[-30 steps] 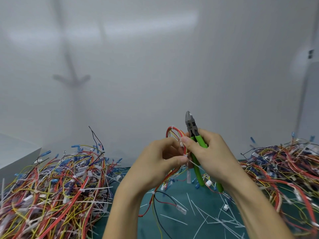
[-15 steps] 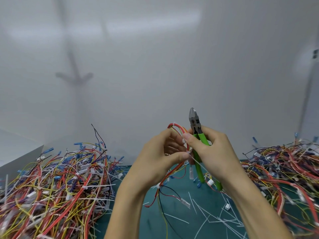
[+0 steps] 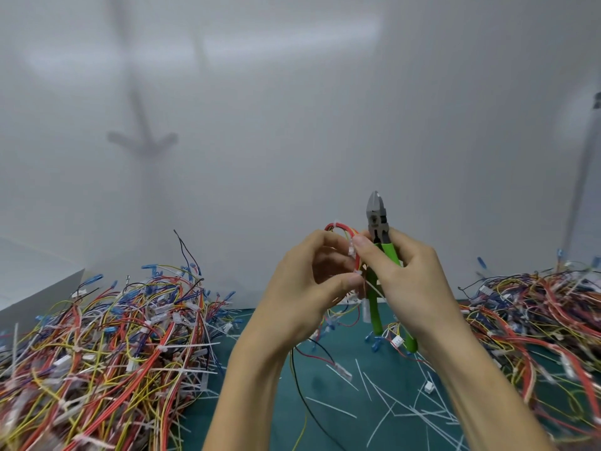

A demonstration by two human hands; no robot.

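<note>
One small wire harness (image 3: 342, 230) of thin red and yellow insulated leads, bent into a rounded loop, is held in the air above the middle of the table, between the two hands. The left hand (image 3: 305, 288) has its fingers curled and pinches the leads between thumb and fingertips just below the loop. The right hand (image 3: 409, 281) grips one pair of diagonal cutters (image 3: 376, 212). The cutters have a pointed grey matt steel head, with blades together and aimed up, and two glossy green sleeved handles that run down through the palm. The index finger of the right hand lies across the leads.

The table (image 3: 325, 408) carries a smooth teal mat. Two tangled heaps of wiring rest on it: the left heap (image 3: 97, 346) at near left and the right heap (image 3: 536, 317) at the right edge. Both hold red, yellow, blue, black and white leads with blue terminals and white plastic connectors. Thin white plastic strips (image 3: 406, 411) — straight and flat — lie scattered on the mat at near right, too many to count. One pale grey box corner (image 3: 39, 288) stands at far left.
</note>
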